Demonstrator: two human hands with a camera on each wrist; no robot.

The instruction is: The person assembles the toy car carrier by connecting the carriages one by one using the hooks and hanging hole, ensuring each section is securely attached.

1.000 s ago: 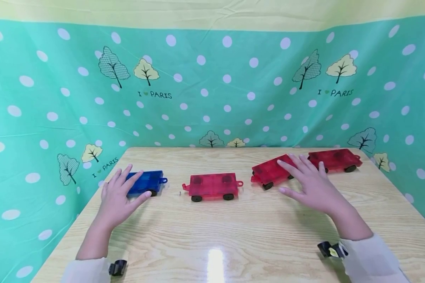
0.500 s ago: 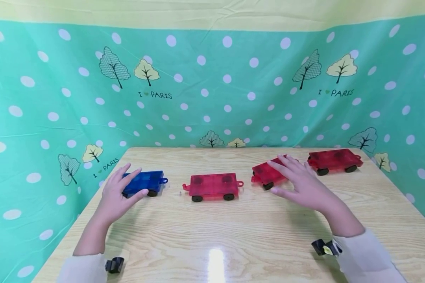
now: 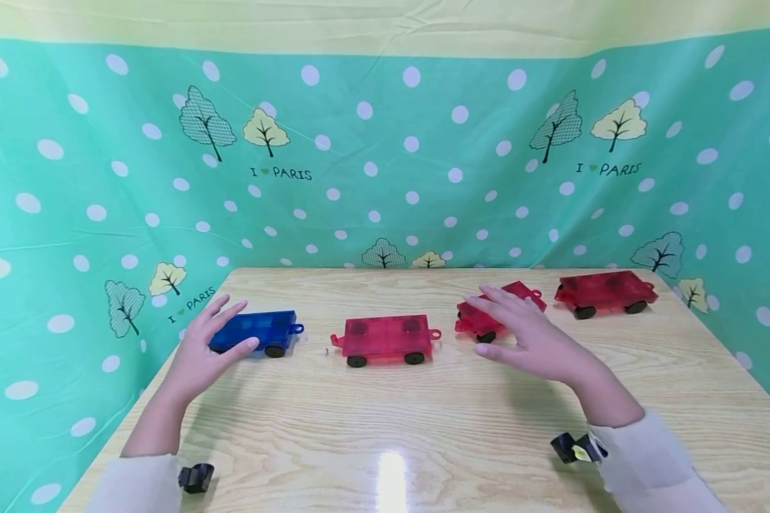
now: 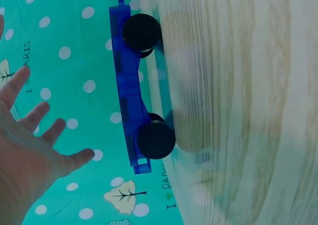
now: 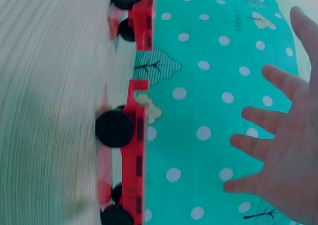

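My left hand (image 3: 199, 353), fingers spread, hovers in front of a blue toy train car (image 3: 263, 329); the left wrist view shows a gap between the fingers (image 4: 52, 130) and the blue car's side. To the right, my right hand (image 3: 532, 342) is held above the table, partly covering an angled red toy train car (image 3: 525, 293). Its fingers (image 5: 248, 185) are extended and hold nothing in the right wrist view. Between the hands stands another red toy train car (image 3: 387, 338) with a hook and a ring at its ends. A third red toy train car (image 3: 606, 292) stands at the far right.
All the cars stand on their wheels on a light wooden table (image 3: 334, 427). A tiny pale bit (image 3: 326, 351) lies left of the middle red car. A green dotted cloth (image 3: 385, 157) hangs behind and beside the table.
Both hands have shifted to the left, the right hand more so, uncovering the right end of the angled red car. The cars have stayed in place.
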